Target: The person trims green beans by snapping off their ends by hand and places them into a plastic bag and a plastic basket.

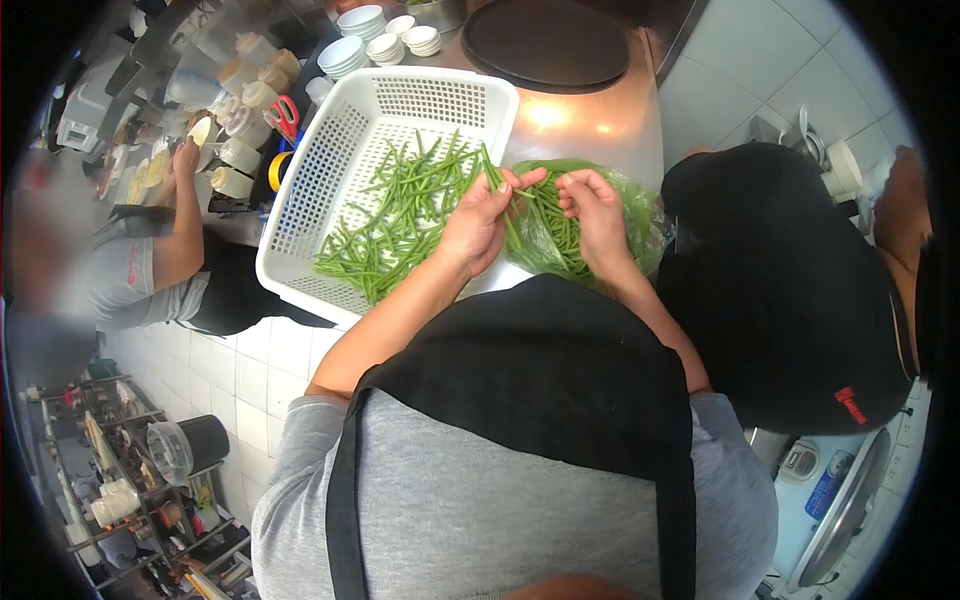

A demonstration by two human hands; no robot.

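My left hand (pixel 476 226) is closed on a few green beans (pixel 489 165) over the right side of a white plastic basket (pixel 282 200). Many more cut green beans (pixel 385 240) lie spread on the basket's floor. Just to the right, my right hand (pixel 598 218) is raised with its fingertips pinched together; whatever sits between them is too small to make out. Beneath it lies a clear plastic bag (pixel 645 215) full of whole green beans (pixel 555 222), partly covered by both hands.
Stacked white bowls (pixel 345 55) and a round dark lid (pixel 545 42) stand behind the basket. Red scissors (pixel 283 115) and squeeze bottles (pixel 240 155) are at the left. A co-worker in grey (pixel 150 260) works at far left; another in black (pixel 785 290) stands close on my right.
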